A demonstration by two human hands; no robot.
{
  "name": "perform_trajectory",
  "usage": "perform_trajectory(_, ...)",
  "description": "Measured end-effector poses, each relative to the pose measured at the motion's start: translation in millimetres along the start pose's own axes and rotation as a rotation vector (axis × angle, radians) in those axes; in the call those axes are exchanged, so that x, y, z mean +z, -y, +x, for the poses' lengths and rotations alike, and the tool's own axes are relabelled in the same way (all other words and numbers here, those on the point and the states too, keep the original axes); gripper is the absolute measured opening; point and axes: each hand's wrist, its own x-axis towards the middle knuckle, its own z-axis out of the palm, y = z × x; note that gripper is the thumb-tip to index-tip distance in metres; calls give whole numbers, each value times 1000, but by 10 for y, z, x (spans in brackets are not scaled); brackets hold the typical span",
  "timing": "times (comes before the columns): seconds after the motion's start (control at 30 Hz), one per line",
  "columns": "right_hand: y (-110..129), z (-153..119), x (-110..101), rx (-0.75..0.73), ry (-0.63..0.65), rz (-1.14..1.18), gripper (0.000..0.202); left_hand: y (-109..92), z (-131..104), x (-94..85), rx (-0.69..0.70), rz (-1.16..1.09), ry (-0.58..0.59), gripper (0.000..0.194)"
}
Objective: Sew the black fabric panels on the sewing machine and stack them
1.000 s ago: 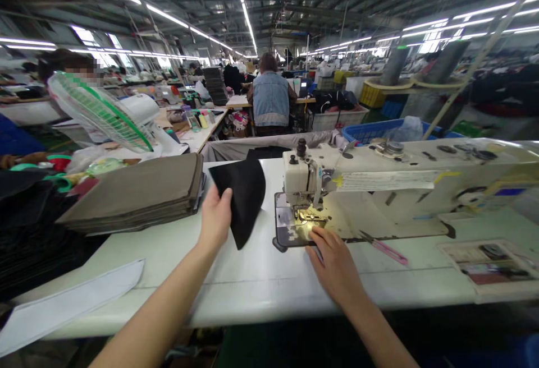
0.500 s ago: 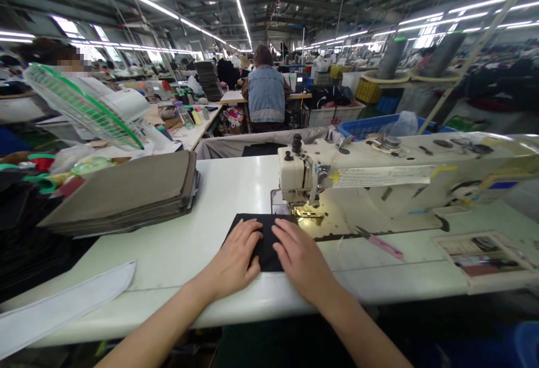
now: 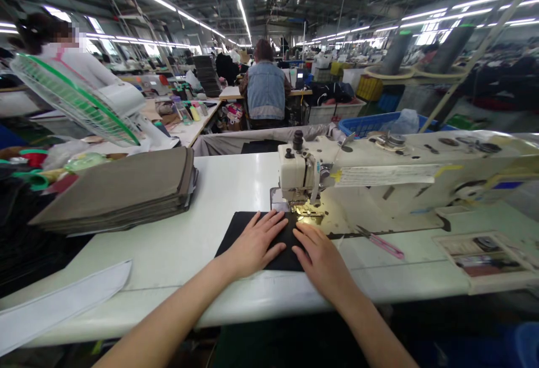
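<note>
A black fabric piece (image 3: 238, 235) lies flat on the white table (image 3: 177, 267), just in front of the needle area of a sewing machine (image 3: 379, 160). My left hand (image 3: 256, 244) rests on the middle of the fabric with its fingers spread. On the fabric's right part lies my right hand (image 3: 318, 253), fingers apart and slightly bent, with the fingertips close to the lit needle plate (image 3: 309, 212). Neither hand grips anything. Part of the fabric is hidden under both hands.
Pink-handled snips (image 3: 385, 244) lie right of my right hand. A stack of grey-brown pieces (image 3: 122, 188) and a white strip (image 3: 67, 303) are at the left. Farther right is a parts tray (image 3: 484, 256). A fan (image 3: 80, 99) and a seated person (image 3: 266, 87) are beyond.
Both hands have moved right, towards the machine. The black fabric has shifted slightly right, and more of its left part shows. My left hand's fingers are spread wider.
</note>
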Motion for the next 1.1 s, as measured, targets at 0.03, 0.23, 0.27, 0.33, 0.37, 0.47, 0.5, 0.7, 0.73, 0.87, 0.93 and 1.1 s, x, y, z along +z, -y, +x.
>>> perform_trajectory(0.03,-1,12,1,4,-3,-1,33,10,18,1,-2,-1,1,55)
perform_trajectory(0.23,-33,48,-10,-1,5,12,32,10,20,-18,-16,8,-3,54)
perform_trajectory(0.27,-36,47,-11,0,2,13,33,6,17,-21,-19,10,2,55)
perform_trajectory(0.33,-35,46,-11,5,0,12,33,1,16,-25,-20,9,10,55)
perform_trajectory(0.37,-32,47,-11,8,1,10,33,2,17,-26,-18,6,10,55)
perform_trajectory(0.47,-19,66,-12,17,12,2,33,25,34,-33,-9,-3,-2,54)
perform_trajectory(0.5,-15,75,-14,20,15,-1,33,38,43,-36,-9,-1,-2,54)
perform_trajectory(0.7,14,-12,-88,7,28,0,32,39,10,-75,-19,13,14,54)
perform_trajectory(0.73,20,-64,-117,-7,36,0,30,4,-33,-84,-9,9,24,52)
perform_trajectory(0.87,41,-281,-243,-90,66,12,28,-209,-269,-109,153,-45,96,45)
perform_trajectory(0.93,40,-327,-278,-118,71,16,28,-290,-355,-114,190,-66,112,46)
perform_trajectory(1.1,-13,-170,-250,-115,51,-5,25,-201,-292,-109,143,-61,89,46)
